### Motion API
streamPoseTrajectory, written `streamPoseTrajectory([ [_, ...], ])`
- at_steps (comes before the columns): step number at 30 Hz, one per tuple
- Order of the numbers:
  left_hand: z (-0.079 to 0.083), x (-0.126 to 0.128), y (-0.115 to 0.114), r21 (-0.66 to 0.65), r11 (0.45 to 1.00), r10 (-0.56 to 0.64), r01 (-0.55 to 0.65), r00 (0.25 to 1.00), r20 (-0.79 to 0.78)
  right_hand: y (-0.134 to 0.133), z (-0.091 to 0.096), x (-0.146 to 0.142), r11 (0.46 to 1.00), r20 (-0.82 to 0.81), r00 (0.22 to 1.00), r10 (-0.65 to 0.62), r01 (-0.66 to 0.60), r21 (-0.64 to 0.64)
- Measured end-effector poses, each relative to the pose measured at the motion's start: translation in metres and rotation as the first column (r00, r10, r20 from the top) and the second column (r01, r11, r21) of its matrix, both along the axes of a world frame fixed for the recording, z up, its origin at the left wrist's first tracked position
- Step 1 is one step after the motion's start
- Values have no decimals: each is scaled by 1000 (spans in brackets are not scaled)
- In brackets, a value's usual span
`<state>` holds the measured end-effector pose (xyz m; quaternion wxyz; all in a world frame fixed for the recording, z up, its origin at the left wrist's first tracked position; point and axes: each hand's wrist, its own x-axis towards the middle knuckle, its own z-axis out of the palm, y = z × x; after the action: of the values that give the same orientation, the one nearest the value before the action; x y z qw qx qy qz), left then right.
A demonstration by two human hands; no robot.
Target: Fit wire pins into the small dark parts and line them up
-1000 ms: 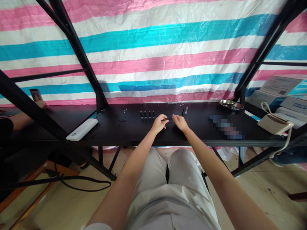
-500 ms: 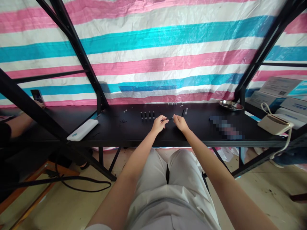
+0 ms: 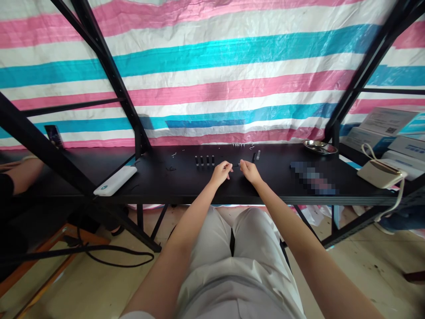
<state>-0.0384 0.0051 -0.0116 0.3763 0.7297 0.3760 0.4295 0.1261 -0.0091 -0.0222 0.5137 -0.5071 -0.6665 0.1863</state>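
Observation:
Over the black table (image 3: 159, 181), my left hand (image 3: 220, 173) is closed in a pinch, thumb against fingers; what it holds, if anything, is too small to make out. Just to its right, my right hand (image 3: 250, 172) pinches a thin dark stick-like piece (image 3: 237, 165) with a pale bit near the fingertips. The piece points across the small gap towards my left fingers. Left of my hands, several short black cylinders with pale ends (image 3: 202, 161) stand in a row. Behind my right hand lie a black tube (image 3: 254, 157) and a clear tube (image 3: 258, 155).
Small white pieces (image 3: 238, 145) line the table's back edge. A steel dish (image 3: 320, 147) is at back right, a pixelated item (image 3: 314, 178) before it. A cream pouch (image 3: 380, 173), boxes (image 3: 381, 122) and a white device (image 3: 115, 180) flank the area. Another person's arm (image 3: 28, 175) is far left.
The dark piece no longer shows across my left fingers, which have closed further in a pinch. My right hand has stayed about where it was. The other person's hand has moved away from the phone.

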Motion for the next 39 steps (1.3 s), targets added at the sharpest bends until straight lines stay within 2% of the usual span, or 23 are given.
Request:
streamPoseTrajectory([
  [12, -6, 1, 8, -140, 989, -37, 42, 999, 39, -1, 0, -1, 1000, 22, 1000, 11, -12, 15],
  [21, -9, 0, 11, -175, 984, 58, -39, 993, 103, 6, -6, 1, 1000, -24, 1000, 15, -15, 15],
  [24, -7, 0, 9, -153, 987, 72, -56, 992, 103, 6, -6, 1, 999, 30, 999, 22, -22, 27],
  [27, -5, 0, 7, -144, 988, 73, -57, 992, 107, 4, -5, 0, 996, 178, 984, 8, -22, 81],
  [30, -4, 0, 6, -149, 987, 75, -57, 990, 118, 2, -3, -3, 991, 380, 924, -34, -18, 134],
  [34, -6, 0, 8, -136, 988, 95, -79, 988, 121, 0, -2, -6, 979, 612, 781, -129, 3, 202],
  [37, -8, -2, 10, -89, 990, 123, -113, 985, 121, 0, -2, -6, 957, 695, 664, -275, 121, 264],
  [39, -8, -3, 11, -62, 987, 152, -145, 980, 127, -1, -1, -6, 928, 686, 626, -370, 222, 298],
])
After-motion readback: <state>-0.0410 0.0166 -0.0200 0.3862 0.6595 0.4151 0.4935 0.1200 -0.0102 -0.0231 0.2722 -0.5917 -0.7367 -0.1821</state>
